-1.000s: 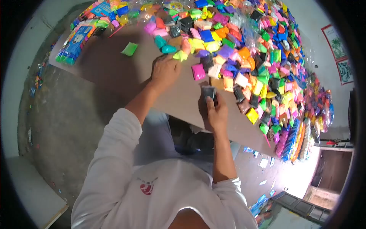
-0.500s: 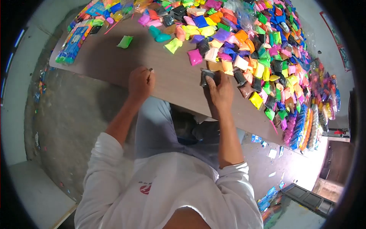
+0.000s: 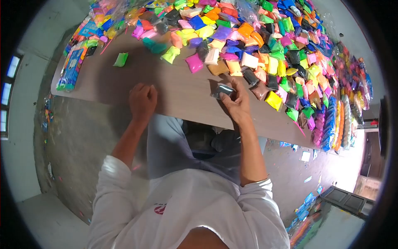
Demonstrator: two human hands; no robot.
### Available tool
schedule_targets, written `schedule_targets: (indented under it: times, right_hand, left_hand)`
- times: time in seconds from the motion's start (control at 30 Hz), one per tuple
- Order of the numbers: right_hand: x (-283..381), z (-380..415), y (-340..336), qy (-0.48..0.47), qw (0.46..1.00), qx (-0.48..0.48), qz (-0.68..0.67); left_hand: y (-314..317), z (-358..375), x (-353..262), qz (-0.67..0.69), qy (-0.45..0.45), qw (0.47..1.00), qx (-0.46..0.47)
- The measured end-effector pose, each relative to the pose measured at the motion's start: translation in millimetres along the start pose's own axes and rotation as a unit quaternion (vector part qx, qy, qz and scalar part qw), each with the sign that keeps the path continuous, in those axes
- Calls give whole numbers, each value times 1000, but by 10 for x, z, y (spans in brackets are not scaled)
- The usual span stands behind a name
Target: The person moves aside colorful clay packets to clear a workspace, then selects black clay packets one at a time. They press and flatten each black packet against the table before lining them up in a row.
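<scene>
My right hand (image 3: pixel 238 106) grips a small dark packet (image 3: pixel 224 89) in shiny clear wrapping, thumb on top, close above the brown table. My left hand (image 3: pixel 143 99) is closed with the fingers curled, over the table's near edge; whatever may be in it is hidden. Beyond it a light green packet (image 3: pixel 121 59) lies alone. Nearest to my right hand in the heap are a tan packet (image 3: pixel 218 68), a black packet (image 3: pixel 250 76) and a brown packet (image 3: pixel 260 91). A magenta packet (image 3: pixel 194 63) lies further left.
A large heap of colourful packets (image 3: pixel 265 45) covers the table's far and right side. Blue-labelled packs (image 3: pixel 72 68) stand at the left end. Long rows of wrapped packets (image 3: pixel 331 124) lie at the right end. The table's front edge (image 3: pixel 199 120) runs above my legs.
The dark packet has been lifted and tilted in my right hand. My left hand has moved slightly left, its fingers turned down. The view has shifted a little.
</scene>
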State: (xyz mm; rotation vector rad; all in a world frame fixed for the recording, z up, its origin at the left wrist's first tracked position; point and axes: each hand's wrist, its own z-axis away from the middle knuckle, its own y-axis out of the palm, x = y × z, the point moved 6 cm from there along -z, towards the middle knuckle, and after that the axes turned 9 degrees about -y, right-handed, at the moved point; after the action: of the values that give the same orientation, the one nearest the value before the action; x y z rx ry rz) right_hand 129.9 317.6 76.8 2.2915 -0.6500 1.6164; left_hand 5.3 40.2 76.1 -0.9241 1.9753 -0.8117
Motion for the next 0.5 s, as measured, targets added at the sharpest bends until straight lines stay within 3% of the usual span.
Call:
schedule_targets:
  times: [0.13,0.2,0.23,0.3,0.37,0.43,0.5]
  right_hand:
    - [-18,44,-70,-5,1000,-9,23]
    - [228,71,-66,-60,980,-26,187]
    - [227,86,-67,-59,979,-33,190]
    - [431,155,53,-265,903,5,339]
    - [395,187,95,-279,897,26,342]
    - [315,219,223,-282,889,145,329]
    - [293,242,221,-272,891,145,334]
  left_hand:
    - [36,10,16,7,12,1000,1]
    - [77,35,93,-3,-4,1000,-5]
    - [124,43,119,1,2,1000,-3]
    - [141,46,155,-16,22,998,-52]
    - [158,35,202,4,18,1000,-24]
    - [173,20,152,27,18,999,6]
    - [103,25,84,29,16,999,-9]
